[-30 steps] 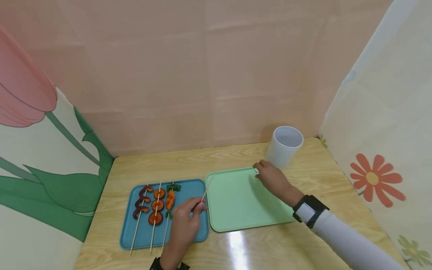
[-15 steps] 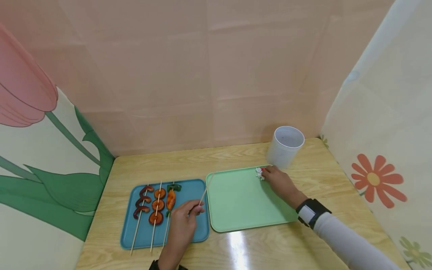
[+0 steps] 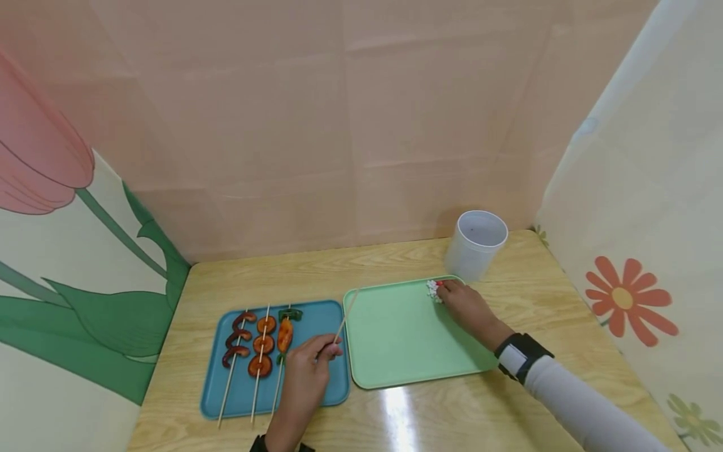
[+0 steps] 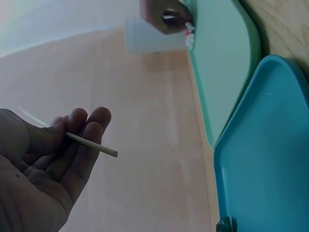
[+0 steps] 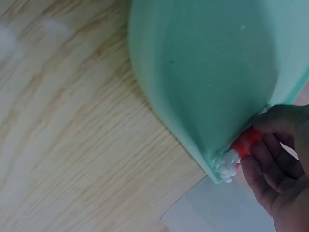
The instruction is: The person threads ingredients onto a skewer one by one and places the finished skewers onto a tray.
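My left hand [image 3: 305,373] pinches a thin bare wooden skewer [image 3: 347,315] over the right side of the blue tray [image 3: 337,389]. In the left wrist view the skewer's blunt end [image 4: 108,151] sticks out past the thumb and fingers. At the far right corner of the green tray [image 3: 395,345], my right hand [image 3: 465,307] pinches a small enoki-like roll [image 5: 245,142], a red band with knobbly white tips. The white tips lie right at the tray's corner wall in the right wrist view. Part of the roll is hidden by the fingers.
Three loaded skewers lie on the blue tray: curled dark pieces [image 3: 237,336], round slices [image 3: 263,343], and an orange piece with green ones [image 3: 285,336]. A white cup [image 3: 471,251] stands behind the green tray's far right corner. Walls border the wooden table [image 3: 316,270].
My right hand has shifted slightly right and down along the green tray's far side, and the red-and-white roll now shows at its fingertips. The left hand with the skewer has barely moved.
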`<state>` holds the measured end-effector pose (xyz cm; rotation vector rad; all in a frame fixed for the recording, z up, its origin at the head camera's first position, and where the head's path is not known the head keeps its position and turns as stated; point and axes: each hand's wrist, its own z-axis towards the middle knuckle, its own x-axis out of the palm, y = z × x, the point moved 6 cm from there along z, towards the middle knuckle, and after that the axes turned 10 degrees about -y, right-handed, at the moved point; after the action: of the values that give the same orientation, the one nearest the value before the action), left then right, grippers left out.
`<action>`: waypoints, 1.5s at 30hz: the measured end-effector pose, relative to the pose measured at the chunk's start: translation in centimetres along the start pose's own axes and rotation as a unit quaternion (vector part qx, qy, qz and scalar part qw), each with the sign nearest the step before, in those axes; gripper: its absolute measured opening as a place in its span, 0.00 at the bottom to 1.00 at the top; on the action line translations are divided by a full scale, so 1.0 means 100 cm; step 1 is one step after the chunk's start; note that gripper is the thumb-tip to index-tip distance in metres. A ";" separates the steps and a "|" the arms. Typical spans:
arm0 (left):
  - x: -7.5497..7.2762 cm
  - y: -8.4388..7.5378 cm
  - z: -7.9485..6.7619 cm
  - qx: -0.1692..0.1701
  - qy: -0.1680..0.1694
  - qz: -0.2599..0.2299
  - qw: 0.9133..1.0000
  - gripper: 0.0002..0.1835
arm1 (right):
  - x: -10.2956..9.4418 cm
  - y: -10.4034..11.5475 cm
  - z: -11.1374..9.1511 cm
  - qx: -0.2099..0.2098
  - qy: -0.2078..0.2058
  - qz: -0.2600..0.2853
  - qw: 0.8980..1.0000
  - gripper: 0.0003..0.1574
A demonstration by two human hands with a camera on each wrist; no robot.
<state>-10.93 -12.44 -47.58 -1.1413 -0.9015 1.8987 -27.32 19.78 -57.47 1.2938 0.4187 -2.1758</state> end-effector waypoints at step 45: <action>0.024 0.000 -0.003 0.091 0.020 0.151 0.984 0.06 | -0.138 0.089 0.097 0.176 -0.023 0.440 0.880 0.14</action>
<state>-11.49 -10.33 -48.63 -1.2536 -0.5404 2.1416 -23.52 11.93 -40.52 1.2568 -0.5378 -1.5063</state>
